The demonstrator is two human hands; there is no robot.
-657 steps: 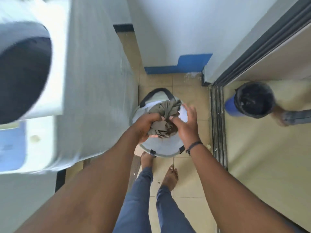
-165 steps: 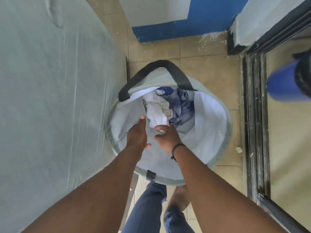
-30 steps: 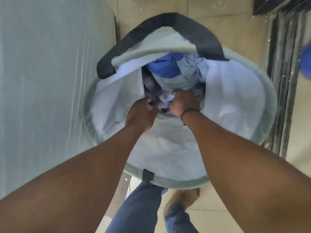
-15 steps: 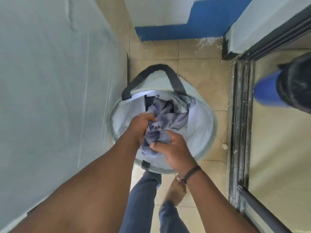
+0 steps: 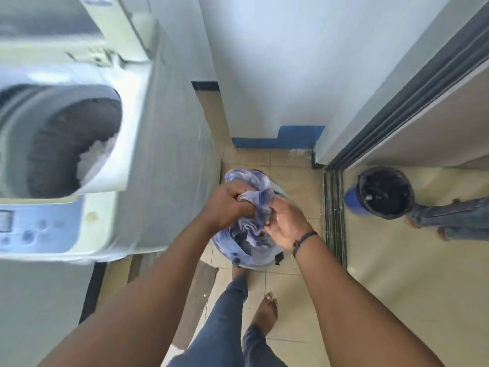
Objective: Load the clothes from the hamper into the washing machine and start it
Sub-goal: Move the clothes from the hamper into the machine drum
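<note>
Both hands are bunched around a crumpled blue-and-white checked cloth bundle (image 5: pixel 251 205), held above the round pale fabric hamper (image 5: pixel 277 256) on the tan tiled floor (image 5: pixel 296 295). The left hand (image 5: pixel 227 206) has its fingers curled tightly into the left side of the bundle; the right hand (image 5: pixel 287 223), with a dark cord bracelet at the wrist, pinches the right side with fingers and thumb. Most of the hamper is hidden under the cloth and the hands, so only a strip of its near rim shows, and what is left inside cannot be told.

The relation that counts is the one between the bundle and the white top-loading washing machine (image 5: pixel 111 154): its round dark drum opening (image 5: pixel 66 139) lies to the left of the hands and farther away, seemingly higher than the bundle. The left hand is the nearer one to that opening. A pale garment (image 5: pixel 96 157) already lies against the drum's right edge, so the load looks partly done. The blue control panel (image 5: pixel 39 229) sits on the machine's near side, untouched.

To the right, past the dark door track (image 5: pixel 334 213), stands a blue bucket with a black liner (image 5: pixel 381 192).
</note>
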